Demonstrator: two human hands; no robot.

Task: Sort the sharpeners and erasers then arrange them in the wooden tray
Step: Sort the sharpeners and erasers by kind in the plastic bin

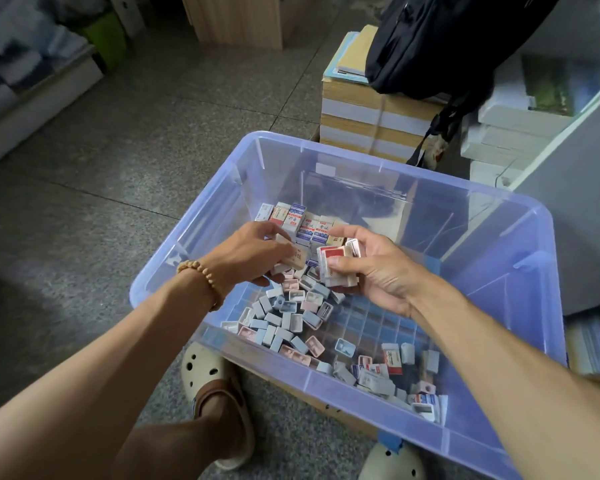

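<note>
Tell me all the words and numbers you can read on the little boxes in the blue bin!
"2B": on a white and red eraser lying near the front right of the blue bin.
Row of erasers at the back: red characters and blue print, too blurred to read.
Tan eraser in the left hand: faint print, unreadable.
Stack in the right hand: no legible text.

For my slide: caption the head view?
Both hands hold erasers over a bin of sharpeners.
</note>
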